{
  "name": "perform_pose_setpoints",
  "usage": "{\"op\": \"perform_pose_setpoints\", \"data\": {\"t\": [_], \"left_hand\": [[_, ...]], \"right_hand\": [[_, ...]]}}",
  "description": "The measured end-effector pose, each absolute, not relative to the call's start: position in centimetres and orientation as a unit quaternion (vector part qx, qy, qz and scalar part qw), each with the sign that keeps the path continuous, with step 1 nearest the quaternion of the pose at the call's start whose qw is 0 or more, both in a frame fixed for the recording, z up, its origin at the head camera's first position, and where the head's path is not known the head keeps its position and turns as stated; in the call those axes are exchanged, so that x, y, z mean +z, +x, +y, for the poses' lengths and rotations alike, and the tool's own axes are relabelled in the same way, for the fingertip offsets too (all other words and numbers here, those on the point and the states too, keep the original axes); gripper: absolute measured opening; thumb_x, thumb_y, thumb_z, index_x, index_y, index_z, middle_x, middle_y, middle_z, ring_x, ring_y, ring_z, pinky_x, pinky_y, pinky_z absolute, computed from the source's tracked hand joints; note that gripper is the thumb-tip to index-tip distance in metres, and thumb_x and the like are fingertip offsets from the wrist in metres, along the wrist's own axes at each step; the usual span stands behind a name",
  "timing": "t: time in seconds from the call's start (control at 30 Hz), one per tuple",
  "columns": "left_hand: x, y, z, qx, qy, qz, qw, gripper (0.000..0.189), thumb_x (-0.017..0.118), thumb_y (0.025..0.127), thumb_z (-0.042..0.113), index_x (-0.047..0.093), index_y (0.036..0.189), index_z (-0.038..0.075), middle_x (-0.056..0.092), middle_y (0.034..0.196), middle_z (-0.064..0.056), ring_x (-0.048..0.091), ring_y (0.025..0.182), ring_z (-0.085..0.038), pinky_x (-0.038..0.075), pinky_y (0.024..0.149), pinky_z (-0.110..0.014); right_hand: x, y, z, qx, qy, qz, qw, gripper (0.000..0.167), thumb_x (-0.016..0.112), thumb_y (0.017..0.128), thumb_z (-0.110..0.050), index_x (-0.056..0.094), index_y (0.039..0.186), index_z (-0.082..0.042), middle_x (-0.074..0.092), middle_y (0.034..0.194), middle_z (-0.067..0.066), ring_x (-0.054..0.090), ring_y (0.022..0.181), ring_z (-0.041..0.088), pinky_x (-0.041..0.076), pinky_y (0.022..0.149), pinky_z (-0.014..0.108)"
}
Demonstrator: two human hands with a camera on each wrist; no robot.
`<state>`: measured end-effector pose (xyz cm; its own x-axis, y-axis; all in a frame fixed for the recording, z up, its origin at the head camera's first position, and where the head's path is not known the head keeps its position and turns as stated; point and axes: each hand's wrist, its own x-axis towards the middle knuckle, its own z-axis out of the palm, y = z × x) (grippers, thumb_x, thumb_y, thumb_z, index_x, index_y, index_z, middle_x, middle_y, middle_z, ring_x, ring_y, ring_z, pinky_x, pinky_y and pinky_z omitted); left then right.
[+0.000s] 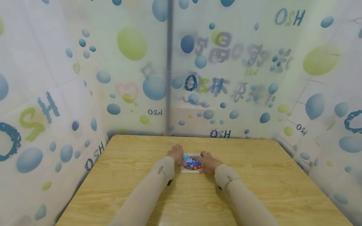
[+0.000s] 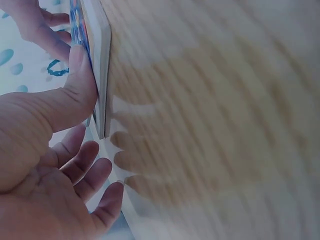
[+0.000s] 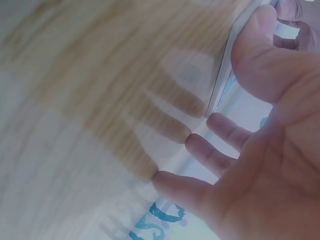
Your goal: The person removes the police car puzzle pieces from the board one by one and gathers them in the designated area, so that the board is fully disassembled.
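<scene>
Far L is a white wall (image 1: 56, 72) w/ blue & green dots and big H2O letters. Next is the L sleeve (image 1: 147, 193), pale, w/ small dark writing on the cuff.

Then the L hand (image 1: 176, 154). Its thumb (image 2: 75, 75) lies on the L side of a little pic board (image 1: 189, 164), & its other fingers (image 2: 102, 175) are loose, a bit bent, w/ gaps b/w them.

The board is flat on the wood table (image 1: 192, 201), near the far edge, in b/w the 2 hands. It has a pale, thick edge & a pic of a blue car w/ big eyes, plus red & yellow bits.

The R hand (image 1: 210, 164) is on the R side of the board. 1 finger lies str8 over the pic, the thumb (image 3: 255, 45) is at the board's edge, & the other fingers are spread, tips down by the table.

Last is the R sleeve (image 1: 244, 194), also pale, then the R wall (image 1: 325, 150), w/ more dots & letters.
</scene>
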<state>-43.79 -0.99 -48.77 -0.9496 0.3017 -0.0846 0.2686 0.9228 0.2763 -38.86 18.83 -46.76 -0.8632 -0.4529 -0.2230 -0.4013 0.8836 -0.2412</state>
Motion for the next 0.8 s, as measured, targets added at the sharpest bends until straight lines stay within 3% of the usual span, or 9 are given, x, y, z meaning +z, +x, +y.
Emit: {"op": "perform_pose_setpoints", "data": {"t": [0.3,0.8], "left_hand": [[-48.50,-43.41,-1.30,0.164,0.150,0.973,0.065,0.056,0.090,0.077,0.034,0.054,0.111,0.008,0.055,0.111,-0.009,0.051,0.111,-0.029,0.047,0.102,-0.046],[-48.23,-43.04,-1.86,0.190,0.171,0.965,0.064,0.054,0.091,0.075,0.032,0.061,0.113,0.009,0.055,0.108,-0.006,0.054,0.105,-0.025,0.051,0.096,-0.042]], "right_hand": [[-46.66,-38.62,18.80,-0.107,-0.220,0.960,0.138,0.072,0.075,0.091,-0.022,0.042,0.155,-0.024,0.039,0.147,0.022,0.038,0.130,0.038,0.038,0.107,0.061],[-46.79,-39.01,18.42,-0.045,-0.221,0.965,0.131,0.074,0.074,0.093,-0.026,0.039,0.157,-0.029,0.039,0.146,0.020,0.041,0.125,0.034,0.043,0.105,0.054]]}}
